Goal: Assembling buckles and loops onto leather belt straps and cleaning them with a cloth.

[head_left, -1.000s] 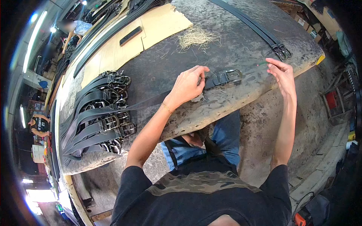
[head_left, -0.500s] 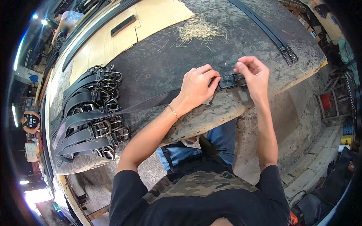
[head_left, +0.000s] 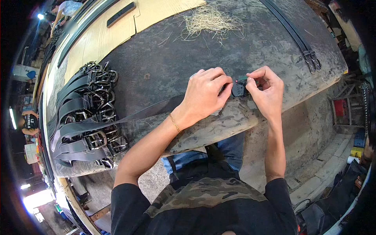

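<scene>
A black belt (head_left: 166, 105) runs from the pile at the left to its buckle end near the table's front edge. My left hand (head_left: 207, 92) has its fingers curled on this belt, close to the dark end piece (head_left: 238, 89). Just right of that, my right hand (head_left: 267, 89) is closed in a pinch, thumb against forefinger. What it pinches is small and mostly hidden; a dark, thin shape with a reddish spot shows between the hands. The buckle itself is largely covered by my right fingers.
Many belts with metal buckles (head_left: 102, 105) are piled at the left. A heap of pale thread-like strands (head_left: 213, 22) lies at the back. Two belts (head_left: 291, 33) stretch along the right. A dark phone-like slab (head_left: 121, 15) rests on cardboard (head_left: 156, 12). Other people are at far left.
My right hand has come down and closer to the belt's end piece, bringing the small thing to it. My left hand stays on the belt. The whole view has shifted slightly.
</scene>
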The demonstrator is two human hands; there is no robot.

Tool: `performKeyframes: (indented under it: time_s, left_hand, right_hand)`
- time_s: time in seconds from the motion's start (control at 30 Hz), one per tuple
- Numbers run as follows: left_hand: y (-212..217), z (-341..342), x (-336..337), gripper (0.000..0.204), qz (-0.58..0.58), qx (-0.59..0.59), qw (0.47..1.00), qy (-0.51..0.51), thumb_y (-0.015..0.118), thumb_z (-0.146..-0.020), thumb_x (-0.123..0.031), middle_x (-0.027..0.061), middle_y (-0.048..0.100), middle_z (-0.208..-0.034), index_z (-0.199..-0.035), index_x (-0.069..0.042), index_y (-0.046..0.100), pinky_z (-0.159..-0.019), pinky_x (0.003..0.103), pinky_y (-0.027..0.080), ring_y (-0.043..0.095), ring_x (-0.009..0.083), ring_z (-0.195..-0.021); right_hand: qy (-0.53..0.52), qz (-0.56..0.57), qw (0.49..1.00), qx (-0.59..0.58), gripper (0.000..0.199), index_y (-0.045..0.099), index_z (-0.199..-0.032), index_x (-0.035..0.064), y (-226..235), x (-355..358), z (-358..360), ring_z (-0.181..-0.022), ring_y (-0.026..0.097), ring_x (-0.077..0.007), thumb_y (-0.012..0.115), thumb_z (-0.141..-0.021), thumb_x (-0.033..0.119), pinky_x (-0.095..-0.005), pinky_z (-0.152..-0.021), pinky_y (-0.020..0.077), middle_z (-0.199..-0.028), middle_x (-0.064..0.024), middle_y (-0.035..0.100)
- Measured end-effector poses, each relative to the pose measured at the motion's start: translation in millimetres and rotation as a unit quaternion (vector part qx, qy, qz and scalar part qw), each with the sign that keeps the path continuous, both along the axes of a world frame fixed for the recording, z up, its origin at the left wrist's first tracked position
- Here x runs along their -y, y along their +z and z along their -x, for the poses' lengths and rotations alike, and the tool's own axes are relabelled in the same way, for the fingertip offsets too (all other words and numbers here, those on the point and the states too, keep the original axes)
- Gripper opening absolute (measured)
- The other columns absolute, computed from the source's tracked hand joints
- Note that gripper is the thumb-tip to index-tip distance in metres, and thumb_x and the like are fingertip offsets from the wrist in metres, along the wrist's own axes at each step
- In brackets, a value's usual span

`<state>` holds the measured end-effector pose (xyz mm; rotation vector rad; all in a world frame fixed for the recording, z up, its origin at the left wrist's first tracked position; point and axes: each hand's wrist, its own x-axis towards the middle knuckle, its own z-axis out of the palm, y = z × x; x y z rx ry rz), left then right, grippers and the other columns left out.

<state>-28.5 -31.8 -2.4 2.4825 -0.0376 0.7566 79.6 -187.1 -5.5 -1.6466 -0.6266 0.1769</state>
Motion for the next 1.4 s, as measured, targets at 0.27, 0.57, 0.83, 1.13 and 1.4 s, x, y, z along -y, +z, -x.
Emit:
performKeyframes:
  time_s: [0.27,0.57,0.83,1.13,1.4]
  left_hand:
    - [-0.2,-1.0,0.4,0.008,0.002,-0.003,1.0,-0.001,0.073,-0.076,-0.007,0.0062,0.064,-0.082,-0.083,-0.005,0.068,-0.064,0.035,0.049,0.062,0.026,-0.07]
    - [-0.5,-1.4,0.4,0.008,0.0,0.002,1.0,-0.002,0.072,-0.076,-0.007,0.006,0.064,-0.081,-0.083,-0.006,0.068,-0.064,0.035,0.049,0.061,0.0263,-0.069]
    - [1.1,-0.1,0.0,0.008,0.042,-0.014,0.999,0.014,0.07,-0.078,-0.004,0.0078,0.065,-0.084,-0.085,-0.004,0.068,-0.067,0.036,0.05,0.062,0.0276,-0.071]
    - [15.9,-13.6,5.4,0.028,0.08,0.078,0.989,0.1,0.067,-0.083,-0.006,0.0127,0.066,-0.107,-0.111,-0.004,0.066,-0.076,0.037,0.053,0.067,0.0281,-0.091]
    - [10.6,-3.1,42.2,0.024,-0.025,0.015,0.997,0.07,0.074,-0.079,-0.026,0.0087,0.062,-0.091,-0.076,-0.002,0.069,-0.07,0.039,0.049,0.064,0.0264,-0.078]
  right_hand:
    - [0.003,0.012,1.0,0.017,0.008,0.062,-0.078,-0.0019,-1.2,0.5,-0.8,-0.062,0.05,-0.0057,0.068,-0.074,0.0,-0.0228,-0.057,0.0431,-0.067,-0.0013,0.058]
    - [-0.004,0.021,0.999,0.03,0.008,0.061,-0.077,-0.0018,-1.1,0.6,-0.7,-0.062,0.049,-0.0061,0.068,-0.073,0.001,-0.0229,-0.057,0.0428,-0.066,-0.0018,0.058]
    - [0.0,-0.008,1.0,-0.011,0.005,0.062,-0.08,-0.0014,-2.2,2.1,-0.8,-0.067,0.056,-0.0065,0.067,-0.079,-0.002,-0.022,-0.061,0.0455,-0.073,-0.0002,0.061]
    - [-0.065,-0.227,0.968,-0.079,0.005,0.061,-0.088,-0.0029,-10.0,12.1,-12.2,-0.078,0.068,-0.0169,0.062,-0.087,-0.007,-0.0264,-0.073,0.0535,-0.086,-0.0057,0.062]
    - [-0.071,-0.176,0.981,-0.031,0.005,0.061,-0.088,-0.0035,-11.8,19.0,-6.6,-0.078,0.067,-0.0152,0.062,-0.087,-0.008,-0.0267,-0.072,0.0559,-0.086,-0.0056,0.062]
